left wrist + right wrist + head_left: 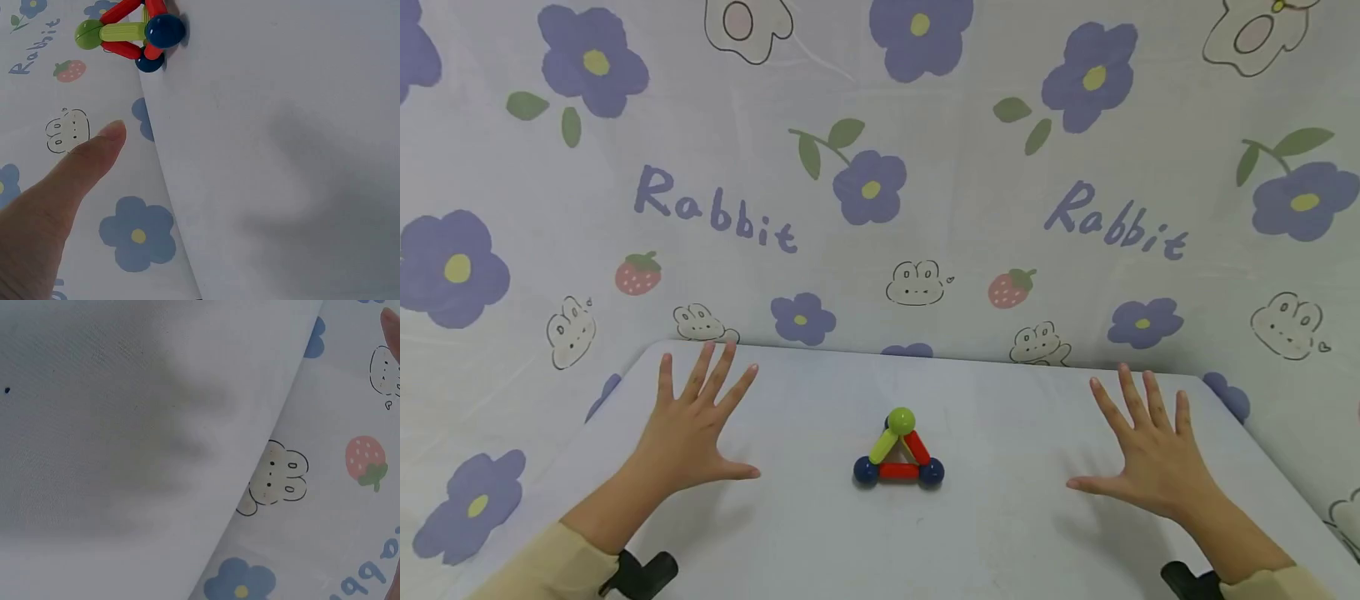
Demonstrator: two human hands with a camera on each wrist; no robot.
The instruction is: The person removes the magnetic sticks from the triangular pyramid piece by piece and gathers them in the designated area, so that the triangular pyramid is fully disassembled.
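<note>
The left sleeve (553,567) and right sleeve (1270,586), both cream, come nearest my head camera along the lower edge, with a black wrist mount (658,573) at the left cuff and a 2nd black mount (1183,581) at the right. From here I see the left hand (688,433) reaching forward, its back towards me, 4 fingers fanned out and the thumb stretched sideways, inward. The right hand (1157,467) mirrors it. I read both grips as released. Each hand hangs above the white tabletop (1000,433), its shadow falling apart from it. My left wrist view catches just the thumb (87,156) and the base of that hand; my right wrist view catches a fingertip (392,334) at the upper edge.

The writing I can read is "Rabbit" (721,212), printed 2 times in purple on the white cloth (955,150) behind.

Midway between the hands, well apart from either, a ball-and-stick toy (898,472) stands on the tabletop: 2 blue balls in front joined by a red stick, a green stick and another red stick leaning up to a green ball (901,421). That ball mostly blocks my view of a 3rd blue ball. The cloth also carries purple flowers (857,179), strawberries (638,279) and outlined rabbits.
</note>
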